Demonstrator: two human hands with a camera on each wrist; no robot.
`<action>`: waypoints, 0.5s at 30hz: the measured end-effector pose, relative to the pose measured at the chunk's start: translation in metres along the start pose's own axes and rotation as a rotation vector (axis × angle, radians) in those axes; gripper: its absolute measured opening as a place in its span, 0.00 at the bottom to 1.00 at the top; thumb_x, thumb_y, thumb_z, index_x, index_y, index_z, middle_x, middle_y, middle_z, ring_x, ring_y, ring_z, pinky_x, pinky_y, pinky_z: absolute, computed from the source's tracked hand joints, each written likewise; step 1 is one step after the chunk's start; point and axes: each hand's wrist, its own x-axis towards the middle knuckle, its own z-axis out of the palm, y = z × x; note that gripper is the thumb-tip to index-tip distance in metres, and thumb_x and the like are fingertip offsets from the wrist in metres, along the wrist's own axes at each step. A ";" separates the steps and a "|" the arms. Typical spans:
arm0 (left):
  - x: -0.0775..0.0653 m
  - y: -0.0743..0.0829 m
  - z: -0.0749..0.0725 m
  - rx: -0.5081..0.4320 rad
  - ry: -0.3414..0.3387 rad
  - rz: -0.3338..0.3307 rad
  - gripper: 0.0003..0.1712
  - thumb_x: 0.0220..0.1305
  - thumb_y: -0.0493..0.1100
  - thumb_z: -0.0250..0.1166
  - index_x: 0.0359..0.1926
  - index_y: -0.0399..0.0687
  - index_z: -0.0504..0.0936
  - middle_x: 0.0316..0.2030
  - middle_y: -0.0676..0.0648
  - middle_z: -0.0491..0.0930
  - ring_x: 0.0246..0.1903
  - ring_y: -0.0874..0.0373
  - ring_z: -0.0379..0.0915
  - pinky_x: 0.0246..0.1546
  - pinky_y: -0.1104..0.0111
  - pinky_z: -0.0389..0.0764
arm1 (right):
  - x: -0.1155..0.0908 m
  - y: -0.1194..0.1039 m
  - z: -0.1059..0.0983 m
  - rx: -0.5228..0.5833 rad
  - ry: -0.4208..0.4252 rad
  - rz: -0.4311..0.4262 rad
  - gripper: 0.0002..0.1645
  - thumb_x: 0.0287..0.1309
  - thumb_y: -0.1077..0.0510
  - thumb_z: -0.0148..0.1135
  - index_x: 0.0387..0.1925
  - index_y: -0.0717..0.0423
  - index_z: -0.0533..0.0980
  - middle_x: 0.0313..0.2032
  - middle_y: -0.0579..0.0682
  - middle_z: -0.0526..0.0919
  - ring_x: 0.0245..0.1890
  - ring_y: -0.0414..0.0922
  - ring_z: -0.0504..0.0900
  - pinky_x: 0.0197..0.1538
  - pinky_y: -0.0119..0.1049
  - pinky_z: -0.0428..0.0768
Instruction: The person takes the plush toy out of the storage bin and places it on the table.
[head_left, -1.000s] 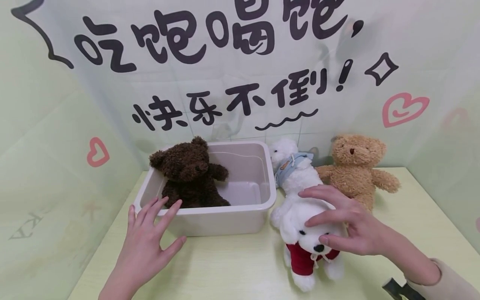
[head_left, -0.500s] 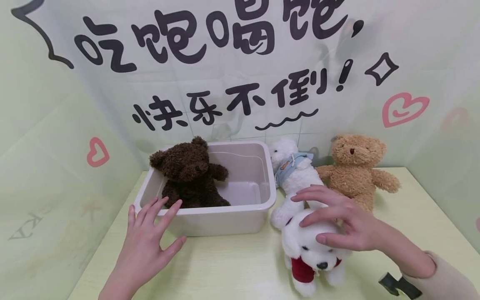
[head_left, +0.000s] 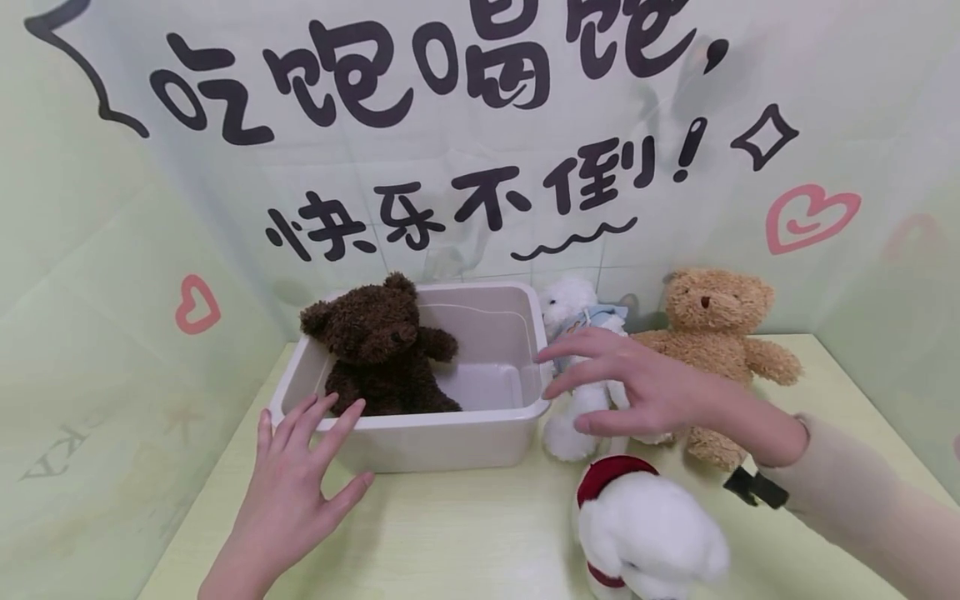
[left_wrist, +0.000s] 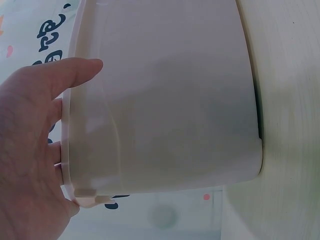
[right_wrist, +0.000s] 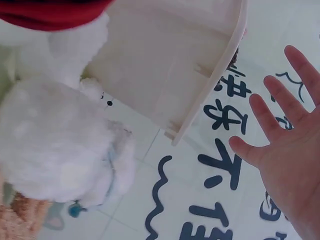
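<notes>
My left hand (head_left: 288,483) rests at the front left corner of the light grey bin (head_left: 450,442), fingers spread over its rim. In the left wrist view the thumb (left_wrist: 80,72) lies against the bin's outer wall. A dark brown teddy bear (head_left: 378,350) sits inside the bin on the left. My right hand (head_left: 637,379), fingers spread and holding nothing, hovers over the white plush toy in blue (head_left: 573,417), partly covering it. A white plush dog in red clothing (head_left: 652,525) leans head down near the table's front, apart from that hand.
A tan teddy bear (head_left: 712,333) sits behind my right forearm, at the back right of the pale table (head_left: 450,533). A lettered curtain (head_left: 465,208) hangs close behind the bin. On my right sleeve is a black clip (head_left: 756,487).
My right hand has moved left and away from the white plush dog, over to the white toy in blue. The dog has pitched forward toward the front edge. The left hand has stayed still.
</notes>
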 end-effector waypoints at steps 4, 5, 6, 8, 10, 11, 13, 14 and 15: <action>0.001 -0.001 -0.001 0.003 -0.003 0.003 0.50 0.43 0.55 0.71 0.70 0.62 0.62 0.63 0.37 0.64 0.64 0.39 0.54 0.61 0.34 0.38 | 0.024 0.004 0.000 0.012 -0.034 -0.022 0.21 0.53 0.51 0.65 0.51 0.40 0.78 0.61 0.45 0.71 0.62 0.46 0.66 0.60 0.47 0.66; 0.001 -0.001 -0.001 0.004 -0.005 0.003 0.50 0.43 0.55 0.71 0.70 0.62 0.62 0.63 0.37 0.64 0.64 0.39 0.54 0.60 0.34 0.38 | 0.030 0.005 0.001 0.018 -0.039 -0.031 0.21 0.53 0.51 0.64 0.51 0.40 0.78 0.61 0.45 0.71 0.62 0.45 0.67 0.60 0.46 0.67; 0.001 -0.001 -0.001 0.004 -0.008 0.001 0.50 0.43 0.55 0.72 0.70 0.62 0.62 0.63 0.37 0.64 0.64 0.39 0.54 0.61 0.34 0.38 | 0.035 0.005 0.002 0.027 -0.042 -0.040 0.20 0.54 0.51 0.64 0.51 0.41 0.77 0.60 0.45 0.72 0.61 0.44 0.67 0.59 0.45 0.68; 0.002 -0.001 -0.001 0.004 -0.011 0.000 0.50 0.43 0.55 0.72 0.70 0.63 0.62 0.63 0.37 0.64 0.64 0.39 0.54 0.61 0.35 0.38 | 0.044 0.005 0.004 0.034 -0.055 -0.049 0.21 0.55 0.50 0.63 0.52 0.41 0.76 0.61 0.45 0.71 0.61 0.43 0.68 0.58 0.43 0.69; 0.002 -0.002 -0.001 0.002 -0.009 0.002 0.50 0.44 0.55 0.71 0.70 0.62 0.62 0.62 0.37 0.64 0.64 0.39 0.54 0.61 0.35 0.37 | 0.052 0.003 0.007 0.029 -0.074 -0.058 0.22 0.56 0.49 0.62 0.53 0.42 0.75 0.61 0.45 0.70 0.61 0.42 0.67 0.58 0.43 0.68; 0.002 -0.001 -0.002 0.002 -0.010 0.001 0.50 0.44 0.55 0.71 0.70 0.62 0.62 0.62 0.36 0.64 0.64 0.39 0.54 0.61 0.34 0.38 | 0.056 0.003 0.008 0.027 -0.083 -0.060 0.22 0.56 0.49 0.62 0.54 0.43 0.75 0.62 0.45 0.70 0.62 0.42 0.67 0.59 0.43 0.68; 0.001 -0.001 -0.001 0.001 -0.013 -0.001 0.50 0.44 0.55 0.71 0.70 0.62 0.62 0.62 0.36 0.64 0.64 0.39 0.54 0.61 0.35 0.37 | 0.063 0.002 0.011 0.016 -0.102 -0.059 0.24 0.56 0.48 0.61 0.56 0.44 0.74 0.62 0.46 0.69 0.62 0.42 0.66 0.60 0.43 0.68; 0.001 -0.001 -0.001 0.001 -0.014 -0.003 0.50 0.44 0.55 0.71 0.70 0.62 0.62 0.62 0.36 0.64 0.64 0.39 0.54 0.61 0.35 0.38 | 0.067 0.002 0.012 0.009 -0.113 -0.059 0.25 0.56 0.47 0.61 0.57 0.44 0.74 0.63 0.46 0.69 0.63 0.42 0.65 0.60 0.43 0.67; 0.001 -0.001 -0.001 0.001 -0.014 -0.004 0.50 0.44 0.55 0.71 0.70 0.62 0.62 0.62 0.36 0.64 0.64 0.39 0.54 0.61 0.35 0.37 | 0.071 0.002 0.013 0.005 -0.125 -0.059 0.26 0.57 0.47 0.60 0.57 0.45 0.73 0.63 0.46 0.69 0.63 0.42 0.65 0.61 0.43 0.66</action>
